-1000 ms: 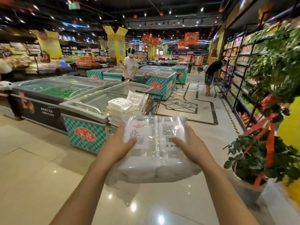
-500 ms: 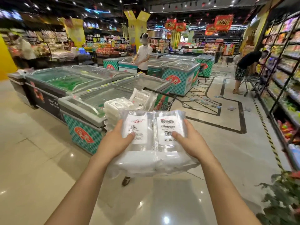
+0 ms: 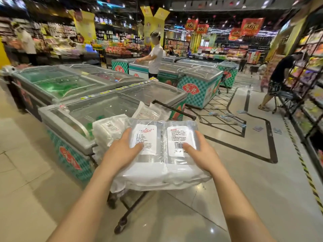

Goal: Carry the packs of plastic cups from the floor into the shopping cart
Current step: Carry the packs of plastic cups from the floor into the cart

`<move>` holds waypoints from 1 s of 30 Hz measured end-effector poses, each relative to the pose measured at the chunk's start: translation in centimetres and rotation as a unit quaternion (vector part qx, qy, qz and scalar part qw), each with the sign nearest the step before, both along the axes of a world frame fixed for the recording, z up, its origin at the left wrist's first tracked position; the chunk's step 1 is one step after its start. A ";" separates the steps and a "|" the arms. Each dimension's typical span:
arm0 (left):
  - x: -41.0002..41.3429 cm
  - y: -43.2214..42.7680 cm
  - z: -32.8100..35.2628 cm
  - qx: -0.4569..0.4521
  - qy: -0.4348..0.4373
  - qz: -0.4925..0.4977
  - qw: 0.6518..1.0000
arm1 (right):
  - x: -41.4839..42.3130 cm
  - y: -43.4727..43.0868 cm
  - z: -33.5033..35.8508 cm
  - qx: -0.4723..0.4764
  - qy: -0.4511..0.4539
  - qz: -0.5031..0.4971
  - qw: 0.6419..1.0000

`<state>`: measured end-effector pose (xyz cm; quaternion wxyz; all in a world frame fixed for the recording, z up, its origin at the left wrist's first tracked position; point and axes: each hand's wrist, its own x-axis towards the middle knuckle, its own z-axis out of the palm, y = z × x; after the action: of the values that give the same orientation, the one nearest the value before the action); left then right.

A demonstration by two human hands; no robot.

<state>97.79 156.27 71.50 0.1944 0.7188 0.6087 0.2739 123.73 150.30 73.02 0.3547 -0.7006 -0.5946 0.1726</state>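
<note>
Left hand (image 3: pixel 122 151), right hand (image 3: pixel 201 155) hold one cup pack (image 3: pixel 162 173) (cart (image 3: pixel 181 112) holds several).

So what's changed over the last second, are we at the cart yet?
The pack of cups has been carried forward, right up to the shopping cart, where other packs already lie. Nothing was let go: the left hand and right hand grip the pack's sides as before, thumbs on top.

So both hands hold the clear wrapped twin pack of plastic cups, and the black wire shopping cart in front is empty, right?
Not empty. In the head view the left hand and right hand do hold the clear twin pack, but the black shopping cart has white packs of cups piled in it.
</note>
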 end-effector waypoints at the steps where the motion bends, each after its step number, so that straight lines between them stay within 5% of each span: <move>1: 0.5 2.7 0.1 -0.006 -0.001 0.002 1.000 | 0.4 2.6 0.1 -0.006 0.000 0.000 1.000; 18: 4.2 33.3 -4.4 -0.060 -0.023 0.025 0.998 | 6.0 37.0 0.5 0.015 0.054 0.112 0.992; 26: 7.7 45.5 -6.1 -0.093 -0.125 0.119 0.981 | 9.0 56.3 0.2 0.021 -0.012 0.208 0.978; 30: 6.9 49.3 -8.7 -0.088 -0.068 0.186 0.976 | 8.8 63.8 0.3 0.031 -0.077 0.256 0.963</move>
<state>104.74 205.59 62.78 0.2436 0.5530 0.7386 0.2988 132.54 214.11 73.35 0.2736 -0.5249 -0.7845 0.1847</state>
